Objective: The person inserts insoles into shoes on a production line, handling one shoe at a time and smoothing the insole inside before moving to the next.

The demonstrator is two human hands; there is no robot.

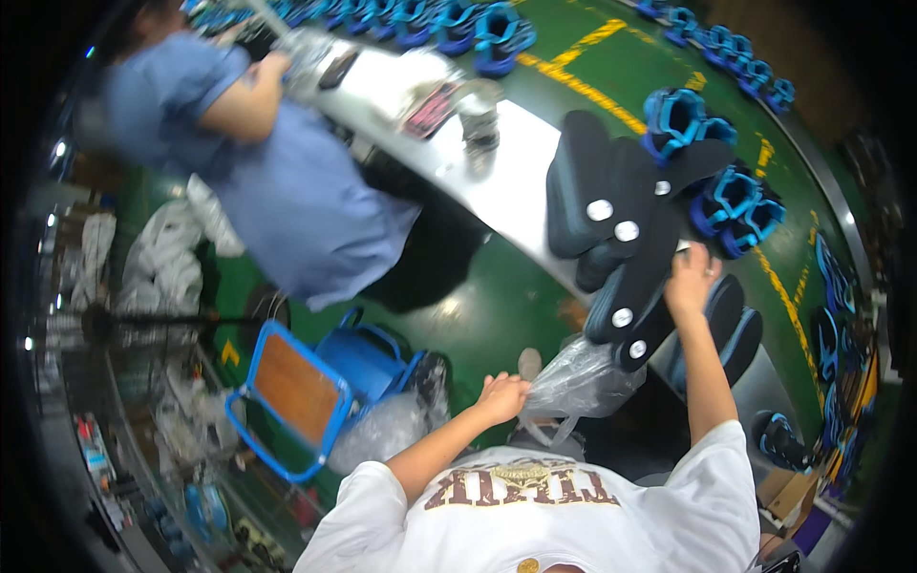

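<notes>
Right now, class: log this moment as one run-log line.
left hand: grips clear plastic bag | right hand: on dark insoles | co-worker: at steel table

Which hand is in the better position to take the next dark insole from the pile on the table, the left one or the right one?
The right hand, probably. It already rests on the dark insoles stacked on the metal table. The left hand is lower, near the body, gripping the clear plastic bag, so it is occupied and farther away.
</notes>
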